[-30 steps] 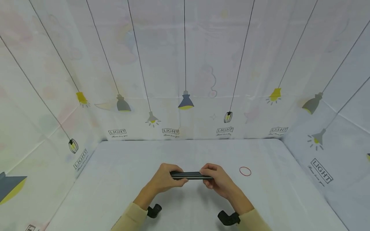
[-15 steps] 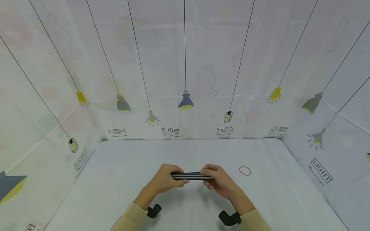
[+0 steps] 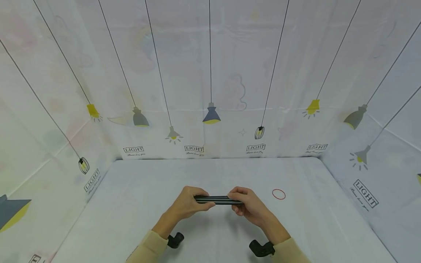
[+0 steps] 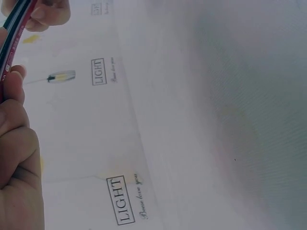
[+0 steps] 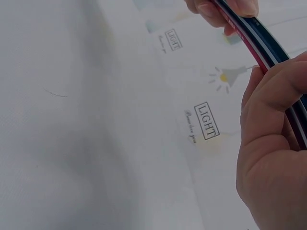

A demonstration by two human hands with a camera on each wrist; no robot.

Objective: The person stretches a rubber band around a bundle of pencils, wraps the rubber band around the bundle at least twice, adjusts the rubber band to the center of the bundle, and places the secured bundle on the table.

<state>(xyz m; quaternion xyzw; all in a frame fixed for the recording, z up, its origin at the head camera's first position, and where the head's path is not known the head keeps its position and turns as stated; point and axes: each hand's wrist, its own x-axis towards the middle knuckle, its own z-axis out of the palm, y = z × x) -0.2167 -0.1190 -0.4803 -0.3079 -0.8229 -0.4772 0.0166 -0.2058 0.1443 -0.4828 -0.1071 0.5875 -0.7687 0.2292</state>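
Hardly anything has moved since the earlier frame. From here I see the left hand and right hand each pinching one end of the striped pencil bundle, which spans between them. I judge this two-ended grip keeps it level and gathered. Rightward of the right hand lies a red rubber band, apart from it.

Striped sticks look smooth & glossy from here, w/ a painted finish. Red ring seems rubbery. Desk covering: matt, smooth, cloth-like. Wall cloth: printed, lightly creased. Sleeves: matt fabric. Wrist mounts: blk plastic.
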